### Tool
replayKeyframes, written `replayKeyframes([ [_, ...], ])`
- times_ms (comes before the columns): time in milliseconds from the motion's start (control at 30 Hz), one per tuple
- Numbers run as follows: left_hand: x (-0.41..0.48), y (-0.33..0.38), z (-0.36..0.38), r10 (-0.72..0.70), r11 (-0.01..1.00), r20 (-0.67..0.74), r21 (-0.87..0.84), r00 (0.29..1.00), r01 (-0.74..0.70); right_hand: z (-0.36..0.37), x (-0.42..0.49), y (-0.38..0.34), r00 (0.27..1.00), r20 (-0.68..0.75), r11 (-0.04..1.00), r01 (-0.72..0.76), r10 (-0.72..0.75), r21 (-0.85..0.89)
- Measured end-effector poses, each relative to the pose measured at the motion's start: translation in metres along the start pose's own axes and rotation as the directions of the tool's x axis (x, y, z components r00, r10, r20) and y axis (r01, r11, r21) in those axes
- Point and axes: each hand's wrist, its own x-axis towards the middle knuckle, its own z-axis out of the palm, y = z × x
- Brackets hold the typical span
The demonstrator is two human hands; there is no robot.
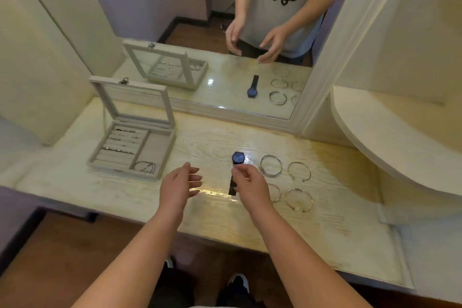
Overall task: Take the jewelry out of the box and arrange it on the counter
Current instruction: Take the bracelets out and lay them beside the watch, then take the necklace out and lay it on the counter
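Blue-dial watch point(237, 158): dark strap, lying flat on the counter point(212, 137), just left of four silver bangles point(270, 165) laid out two by two
Right hand point(250, 185): over the strap, fingers loosely curled; the mirror point(225, 77) shows it holding nothing
Left hand point(178, 184): hovering, fingers relaxed, empty
Box point(100, 160): lid point(135, 105) up, rings point(120, 150) in the rolls, one bangle point(145, 166) in the front right slot
Room: wide stretch of counter between box and watch

Pale wood-grain table point(205, 137): open jewelry box point(125, 170) left, dark watch point(238, 157) centre, four bangles point(298, 170) in two rows right.
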Motion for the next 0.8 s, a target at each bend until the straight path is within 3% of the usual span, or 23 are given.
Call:
replayKeyframes([
  [533,0.077,0.032,-0.136,-0.023,0.997,-0.008,-0.07,1.0,0.022,0.158,-0.001,-0.036,0.998,-0.002,0.998,-0.064,0.064,-0.001],
  [800,0.119,0.06,-0.197,-0.011,1.0,0.049,0.002,0.999,0.011,0.217,0.001,-0.048,0.988,-0.119,0.992,-0.084,0.095,0.094],
])
